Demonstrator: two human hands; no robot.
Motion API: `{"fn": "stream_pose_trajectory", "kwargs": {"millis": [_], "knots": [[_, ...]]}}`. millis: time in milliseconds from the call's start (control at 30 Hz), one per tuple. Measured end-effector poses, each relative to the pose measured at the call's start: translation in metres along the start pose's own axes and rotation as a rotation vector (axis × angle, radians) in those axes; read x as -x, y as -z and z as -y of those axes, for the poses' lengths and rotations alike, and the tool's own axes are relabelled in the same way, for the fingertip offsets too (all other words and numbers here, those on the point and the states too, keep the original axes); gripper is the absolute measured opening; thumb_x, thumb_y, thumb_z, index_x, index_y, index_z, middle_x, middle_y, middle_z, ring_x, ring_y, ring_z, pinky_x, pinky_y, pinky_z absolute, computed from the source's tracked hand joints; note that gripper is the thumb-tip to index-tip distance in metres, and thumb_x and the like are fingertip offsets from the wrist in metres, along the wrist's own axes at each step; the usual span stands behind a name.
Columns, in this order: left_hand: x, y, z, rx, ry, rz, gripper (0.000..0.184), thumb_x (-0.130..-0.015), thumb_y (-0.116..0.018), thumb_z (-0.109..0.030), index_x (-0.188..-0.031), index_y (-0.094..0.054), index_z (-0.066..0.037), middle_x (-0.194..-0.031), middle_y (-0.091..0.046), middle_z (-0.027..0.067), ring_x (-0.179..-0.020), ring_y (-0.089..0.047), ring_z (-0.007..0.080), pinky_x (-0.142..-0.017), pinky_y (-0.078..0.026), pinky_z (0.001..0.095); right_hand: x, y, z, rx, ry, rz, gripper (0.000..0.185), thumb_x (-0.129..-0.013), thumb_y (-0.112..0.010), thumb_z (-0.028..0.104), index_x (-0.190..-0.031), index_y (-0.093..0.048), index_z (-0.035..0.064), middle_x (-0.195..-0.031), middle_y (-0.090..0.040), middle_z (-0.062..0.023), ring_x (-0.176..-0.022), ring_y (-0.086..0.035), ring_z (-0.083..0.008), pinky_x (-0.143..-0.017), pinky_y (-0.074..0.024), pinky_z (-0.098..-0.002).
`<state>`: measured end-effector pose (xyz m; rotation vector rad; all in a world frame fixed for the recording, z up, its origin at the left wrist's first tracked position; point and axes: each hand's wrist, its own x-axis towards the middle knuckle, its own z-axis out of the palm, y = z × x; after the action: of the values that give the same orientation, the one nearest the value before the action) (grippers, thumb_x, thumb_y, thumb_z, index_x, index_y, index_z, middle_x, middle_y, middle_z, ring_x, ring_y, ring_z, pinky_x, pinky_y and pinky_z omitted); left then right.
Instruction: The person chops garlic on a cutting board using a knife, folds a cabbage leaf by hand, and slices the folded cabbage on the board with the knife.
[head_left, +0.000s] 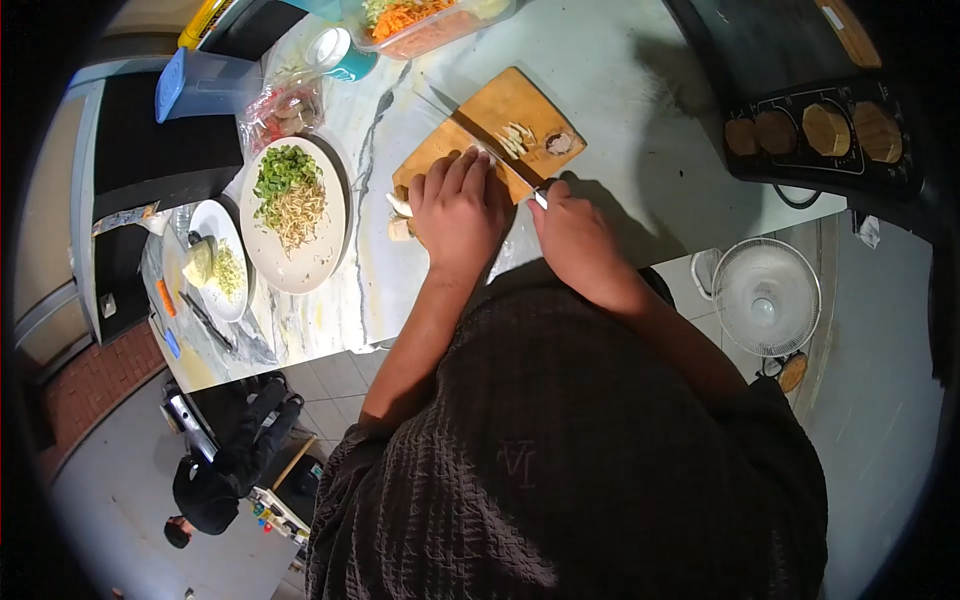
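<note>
My right hand [575, 230] grips the handle of a kitchen knife [512, 174], whose blade lies across the wooden cutting board [522, 88]. Beside the blade, my left hand [455, 215] rests on the board with its fingers bent and held together. A bit of something pale shows at its fingertips, mostly hidden. Thin pale strips [515, 140] lie on the blade's far side, near a small pinkish-brown heap [559, 144] at the board's right corner. Whitish pieces like garlic cloves [399, 205] sit left of my left wrist.
An oval plate [295, 274] holds chopped greens and bean sprouts; a smaller plate [236, 308] stands left of it. At the back is a tub of shredded vegetables [415, 40]. A black appliance with knobs [826, 128] is at right. A person [215, 490] sits beyond the table.
</note>
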<state>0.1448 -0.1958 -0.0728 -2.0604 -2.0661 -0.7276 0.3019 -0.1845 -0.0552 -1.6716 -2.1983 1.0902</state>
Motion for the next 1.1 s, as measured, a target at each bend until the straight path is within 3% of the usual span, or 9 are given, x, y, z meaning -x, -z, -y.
{"fn": "stream_pose_trajectory", "kwargs": {"millis": [133, 267, 433, 567, 733, 1100], "knots": [[0.001, 0.008, -0.005, -0.123, 0.025, 0.039, 0.019, -0.081, -0.072, -0.019, -0.100, -0.075, -0.017, -0.109, -0.071, -0.0041, -0.112, -0.056, 0.0237, -0.090, -0.032, 0.0451, 0.007, 0.005, -0.004, 0.027, 0.002, -0.036, 0.033, -0.099, -0.055, 0.028, -0.092, -0.051, -0.0046, -0.074, -0.065, -0.0285, -0.073, -0.065, -0.0483, -0.065, -0.0517, -0.0539], [0.001, 0.013, -0.005, -0.125, 0.000, 0.076, 0.022, -0.081, -0.072, -0.021, -0.101, -0.074, -0.012, -0.108, -0.069, -0.0008, -0.112, -0.055, 0.0239, -0.090, -0.032, 0.0461, 0.006, 0.004, -0.010, 0.058, -0.021, -0.014, 0.034, -0.099, -0.055, 0.029, -0.091, -0.052, -0.0045, -0.075, -0.064, -0.0289, -0.074, -0.065, -0.0480, -0.065, -0.0529, -0.0530], [0.003, 0.015, -0.006, -0.124, 0.075, 0.096, 0.026, -0.081, -0.071, -0.021, -0.107, -0.074, -0.017, -0.114, -0.066, 0.0005, -0.116, -0.053, 0.0241, -0.093, -0.029, 0.0533, 0.006, 0.006, -0.011, 0.055, -0.035, -0.026, 0.033, -0.099, -0.055, 0.029, -0.092, -0.053, -0.0040, -0.075, -0.065, -0.0289, -0.075, -0.065, -0.0482, -0.066, -0.0524, -0.0542], [0.004, 0.015, -0.001, -0.110, 0.045, 0.103, 0.024, -0.082, -0.070, -0.020, -0.105, -0.074, -0.016, -0.111, -0.066, 0.0002, -0.115, -0.054, 0.0221, -0.092, -0.031, 0.0500, 0.006, 0.005, -0.011, 0.063, -0.028, -0.029, 0.033, -0.099, -0.055, 0.028, -0.093, -0.053, -0.0039, -0.076, -0.065, -0.0288, -0.076, -0.065, -0.0484, -0.067, -0.0522, -0.0547], [0.003, 0.011, 0.005, -0.012, 0.007, 0.047, 0.022, -0.080, -0.071, -0.013, -0.102, -0.074, -0.013, -0.106, -0.071, 0.0012, -0.102, -0.061, 0.0195, -0.087, -0.035, 0.0409, 0.007, 0.007, -0.008, 0.063, -0.035, -0.025, 0.034, -0.099, -0.054, 0.030, -0.094, -0.053, -0.0043, -0.077, -0.065, -0.0296, -0.077, -0.065, -0.0489, -0.068, -0.0522, -0.0551], [0.004, 0.008, 0.007, 0.010, 0.001, 0.048, 0.018, -0.078, -0.071, -0.011, -0.096, -0.073, -0.007, -0.105, -0.072, 0.0044, -0.102, -0.062, 0.0214, -0.087, -0.036, 0.0419, 0.011, 0.005, 0.002, 0.026, -0.003, 0.023, 0.035, -0.099, -0.054, 0.030, -0.095, -0.054, -0.0041, -0.076, -0.065, -0.0303, -0.076, -0.065, -0.0486, -0.068, -0.0532, -0.0540]]}}
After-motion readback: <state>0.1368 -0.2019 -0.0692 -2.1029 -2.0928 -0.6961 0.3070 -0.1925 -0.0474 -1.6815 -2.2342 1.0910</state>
